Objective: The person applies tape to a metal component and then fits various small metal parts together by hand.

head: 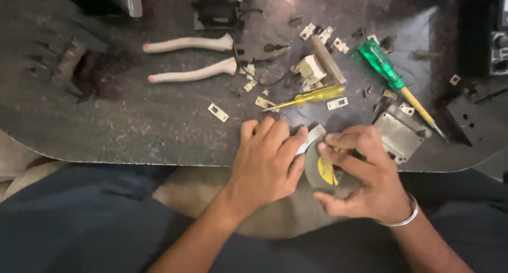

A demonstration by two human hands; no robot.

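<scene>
A: Head view: where is the grey disc (324,171)?

B: At the table's near edge (159,159), gripped in the right hand (360,172), thumb and fingers closed around its rim, flat face up.

A: And the left hand (267,159)?

B: Its fingers curl onto a thin metal strip (311,137), pinning it against the disc. The strip's long axis runs from the fingertips up and rightward.

A: Room?

B: Bare tabletop left of the left-hand knuckles; a metal box (398,135) crowds just beyond the right fingers.

Matt grey abrasive disc (324,169), shiny metal strip (312,136), glossy green plastic screwdriver handle (380,63), speckled dark tabletop (132,124).
</scene>
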